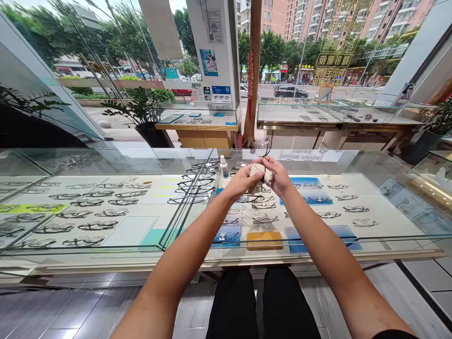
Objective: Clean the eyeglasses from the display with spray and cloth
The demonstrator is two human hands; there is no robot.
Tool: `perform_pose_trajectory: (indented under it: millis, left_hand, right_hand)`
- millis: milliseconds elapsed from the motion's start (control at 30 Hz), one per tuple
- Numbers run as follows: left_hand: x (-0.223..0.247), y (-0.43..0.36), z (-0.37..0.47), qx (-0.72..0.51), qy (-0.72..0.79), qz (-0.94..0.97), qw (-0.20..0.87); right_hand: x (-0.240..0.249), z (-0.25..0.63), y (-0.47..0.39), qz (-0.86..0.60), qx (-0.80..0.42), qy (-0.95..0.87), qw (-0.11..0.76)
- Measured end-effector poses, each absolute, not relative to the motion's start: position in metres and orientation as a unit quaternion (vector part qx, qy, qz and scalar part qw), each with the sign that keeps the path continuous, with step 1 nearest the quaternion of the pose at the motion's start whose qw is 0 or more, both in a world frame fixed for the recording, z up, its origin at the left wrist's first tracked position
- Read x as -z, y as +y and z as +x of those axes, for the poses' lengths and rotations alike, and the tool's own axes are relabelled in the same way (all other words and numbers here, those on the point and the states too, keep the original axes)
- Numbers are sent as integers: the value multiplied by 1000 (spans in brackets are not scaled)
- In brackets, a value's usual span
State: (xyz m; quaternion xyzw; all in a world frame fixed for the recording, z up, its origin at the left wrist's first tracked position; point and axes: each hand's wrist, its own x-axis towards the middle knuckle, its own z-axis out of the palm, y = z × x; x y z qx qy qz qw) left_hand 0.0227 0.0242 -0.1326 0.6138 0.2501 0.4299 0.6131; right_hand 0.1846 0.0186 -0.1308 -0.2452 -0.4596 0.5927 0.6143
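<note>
My left hand [243,181] is closed around a beige cloth [257,168], the thumb pressed on its front. My right hand [277,176] meets it from the other side, fingers pinched on the same cloth. A small dark part shows between the hands, mostly covered. Just past my fingertips a pair of eyeglasses [262,149] with dark temples sticks up; whether my fingers hold it is hidden. Left of the hands stands a small white bottle [223,167]. Next to it, several dark-framed glasses [194,184] lie in a column on the glass top.
Below my hands runs a glass display counter [134,256] with rows of spectacles inside. A yellow-brown flat item [264,240] and blue display boards [307,190] lie in it. Farther back stand a wooden-edged showcase [197,127], a tree trunk post [254,70] and a potted plant [151,115].
</note>
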Motion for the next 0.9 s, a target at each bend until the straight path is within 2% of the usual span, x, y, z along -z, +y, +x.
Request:
perform_pose_trajectory:
  millis: [600,900]
  left_hand:
    - [139,23,34,-534,239,568,579]
    - [142,23,35,-540,243,564,576]
  right_hand:
    - [126,179,13,-236,-588,-468,616]
    - [125,178,13,-230,-586,-476,614]
